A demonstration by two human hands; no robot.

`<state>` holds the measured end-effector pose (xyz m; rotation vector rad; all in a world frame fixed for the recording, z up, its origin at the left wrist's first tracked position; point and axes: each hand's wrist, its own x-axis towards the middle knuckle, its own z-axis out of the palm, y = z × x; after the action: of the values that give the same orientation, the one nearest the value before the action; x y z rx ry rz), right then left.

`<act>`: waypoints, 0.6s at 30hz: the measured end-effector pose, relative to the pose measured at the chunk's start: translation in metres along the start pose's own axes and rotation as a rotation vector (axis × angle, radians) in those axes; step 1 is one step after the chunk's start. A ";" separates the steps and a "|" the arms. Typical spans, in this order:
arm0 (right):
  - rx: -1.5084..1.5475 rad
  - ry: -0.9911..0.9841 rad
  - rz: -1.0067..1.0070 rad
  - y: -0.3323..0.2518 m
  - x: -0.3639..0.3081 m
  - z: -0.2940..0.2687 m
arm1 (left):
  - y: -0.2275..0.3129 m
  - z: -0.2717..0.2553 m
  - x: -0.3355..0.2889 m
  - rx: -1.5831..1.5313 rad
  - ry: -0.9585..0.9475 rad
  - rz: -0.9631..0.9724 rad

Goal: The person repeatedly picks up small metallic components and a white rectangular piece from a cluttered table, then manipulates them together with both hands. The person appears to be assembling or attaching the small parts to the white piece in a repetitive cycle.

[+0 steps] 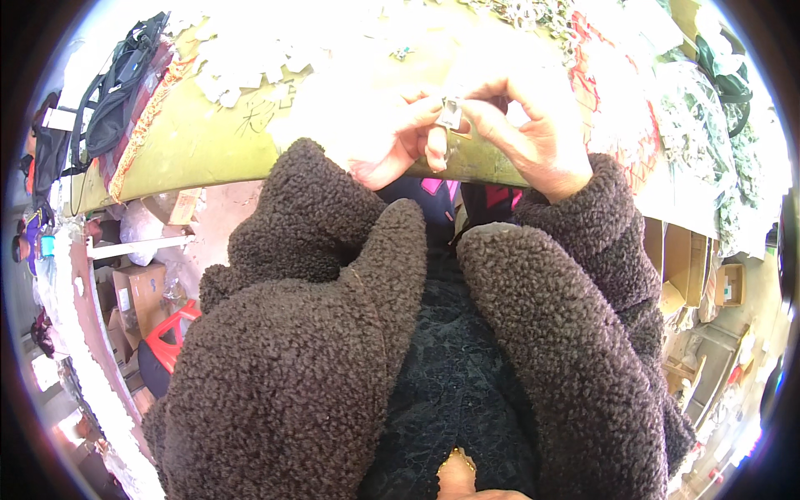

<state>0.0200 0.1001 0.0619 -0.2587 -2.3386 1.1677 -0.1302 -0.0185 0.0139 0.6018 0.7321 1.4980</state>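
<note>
A small white and grey piece (448, 113), like a folded label or tag, is pinched between my two hands above the table's near edge. My left hand (400, 142) has its thumb and fingers closed at the piece's left side. From the other side, my right hand (537, 137) grips it between thumb and forefinger. Strong glare washes out parts of both hands and the piece's details. Brown fleecy sleeves cover my forearms.
On the yellow-green table (204, 150), small pale pieces (250, 62) lie at the back left. Black straps (121, 92) are heaped at far left, red mesh (621, 108) and pale green pieces (700, 125) at right. Cardboard boxes (687, 258) stand below right.
</note>
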 end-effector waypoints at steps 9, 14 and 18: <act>-0.399 0.088 -0.203 0.002 -0.005 0.000 | -0.003 -0.001 0.003 0.003 0.000 0.017; -0.414 0.104 -0.226 0.008 -0.008 0.010 | -0.006 0.002 0.002 0.004 0.095 -0.005; -0.286 0.076 -0.113 0.010 -0.010 0.012 | -0.005 0.005 0.002 -0.001 0.118 -0.015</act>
<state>0.0219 0.0941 0.0450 -0.2609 -2.4149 0.7553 -0.1235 -0.0156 0.0134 0.5100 0.8249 1.5295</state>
